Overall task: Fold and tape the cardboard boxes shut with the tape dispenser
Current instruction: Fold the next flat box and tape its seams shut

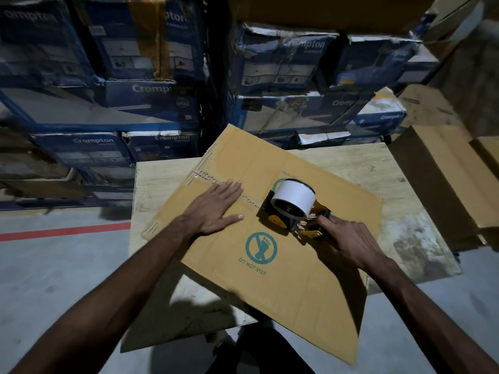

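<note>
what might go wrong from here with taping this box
1. The left hand lies flat with its fingertips on the seam, close to the tape dispenser. If the dispenser runs that way, its cutting edge might catch them.
2. The cardboard box overhangs the table's near edge, so pressing down there may tip or slide it.
3. The right hand grips only the handle end, so the tape may wander off the seam.

The handle of the tape dispenser (293, 211) is swallowed by the right hand (349, 240), the near edge of the table (391, 184) is partly buried under the cardboard box (283, 279).
</note>
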Demonstrator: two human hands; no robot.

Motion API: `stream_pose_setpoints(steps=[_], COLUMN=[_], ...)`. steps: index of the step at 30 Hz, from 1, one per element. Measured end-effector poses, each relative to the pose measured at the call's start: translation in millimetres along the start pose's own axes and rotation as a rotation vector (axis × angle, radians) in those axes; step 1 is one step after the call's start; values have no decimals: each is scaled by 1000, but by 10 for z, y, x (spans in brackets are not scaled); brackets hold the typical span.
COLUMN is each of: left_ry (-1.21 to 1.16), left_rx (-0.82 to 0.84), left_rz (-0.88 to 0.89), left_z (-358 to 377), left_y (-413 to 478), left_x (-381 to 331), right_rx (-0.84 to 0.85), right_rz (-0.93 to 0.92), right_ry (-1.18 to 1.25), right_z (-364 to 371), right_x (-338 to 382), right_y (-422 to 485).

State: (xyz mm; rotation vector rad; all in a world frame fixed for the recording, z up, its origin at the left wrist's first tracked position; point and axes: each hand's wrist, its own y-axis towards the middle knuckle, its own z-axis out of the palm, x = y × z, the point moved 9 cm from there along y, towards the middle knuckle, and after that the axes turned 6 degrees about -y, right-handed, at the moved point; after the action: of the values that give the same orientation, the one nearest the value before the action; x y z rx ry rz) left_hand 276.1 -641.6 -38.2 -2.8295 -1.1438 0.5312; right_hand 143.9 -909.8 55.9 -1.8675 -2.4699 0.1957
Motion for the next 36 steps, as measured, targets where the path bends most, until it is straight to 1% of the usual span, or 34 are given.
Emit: stream_pose_setpoints(steps=[4,7,11,16,19,23,36], left_ry=[-46,-72,-70,-73,-57,-42,-14], left_rx=[-8,-49,-75,-81,-80,-71,-54], left_rz=[26,49,28,-9,-40,-45,-38], left_z=[192,257,241,231,225,237,213], left_y=[79,98,101,100,94,91,99], left_x=[-591,-804,-781,-782,-770,-777,-804], right_rx=[10,6,-38,-47,-15,3,-29], right_rz=[11,-4,-42,-71,-66,-52,28], right_ry=[-17,9,82,80,33,28,-61], right_z=[-8,-64,-157,-108,-12,77,136], right_x=[8,46,90,6,-198,-440,-1077], right_y=[-22,-36,-70,-119,-297,-616,-1505])
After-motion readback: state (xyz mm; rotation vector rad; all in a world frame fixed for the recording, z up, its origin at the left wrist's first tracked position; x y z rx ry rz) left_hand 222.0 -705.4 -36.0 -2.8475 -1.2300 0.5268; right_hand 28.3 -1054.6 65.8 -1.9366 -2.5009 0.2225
